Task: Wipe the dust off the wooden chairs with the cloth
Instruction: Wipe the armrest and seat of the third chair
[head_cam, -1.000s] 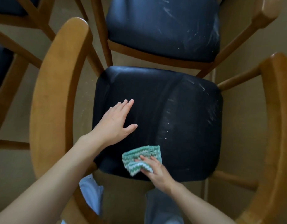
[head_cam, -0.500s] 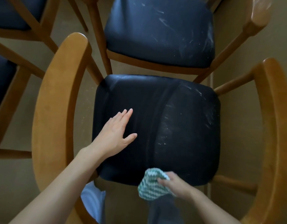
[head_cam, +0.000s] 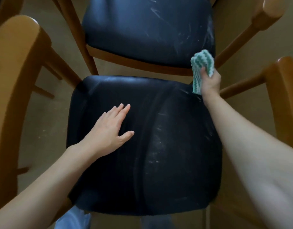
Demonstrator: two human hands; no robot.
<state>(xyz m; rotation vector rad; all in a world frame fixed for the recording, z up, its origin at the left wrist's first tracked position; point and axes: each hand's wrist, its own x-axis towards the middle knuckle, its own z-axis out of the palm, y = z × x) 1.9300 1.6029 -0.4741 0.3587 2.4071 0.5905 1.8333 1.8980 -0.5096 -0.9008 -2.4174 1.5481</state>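
Observation:
Below me is a wooden chair with a dark padded seat (head_cam: pixel 167 154), dusty with white specks on its right half. My left hand (head_cam: pixel 111 131) lies flat on the seat's left part, fingers straight. My right hand (head_cam: pixel 209 81) grips a bunched green-and-white zigzag cloth (head_cam: pixel 201 66) at the seat's far right corner. The cloth's lower end hangs against that corner. The chair's curved wooden back (head_cam: pixel 15 90) rises at the left.
A second chair with a dusty, streaked dark seat (head_cam: pixel 147 28) and wooden frame stands just beyond. Another wooden chair back (head_cam: pixel 286 103) rises at the right edge. Wooden legs and rails cross the tan floor (head_cam: pixel 45 129) on the left.
My right hand carried the cloth from the seat's near edge up to its far right corner. My view moved closer over the seat. My left hand stayed flat on the seat.

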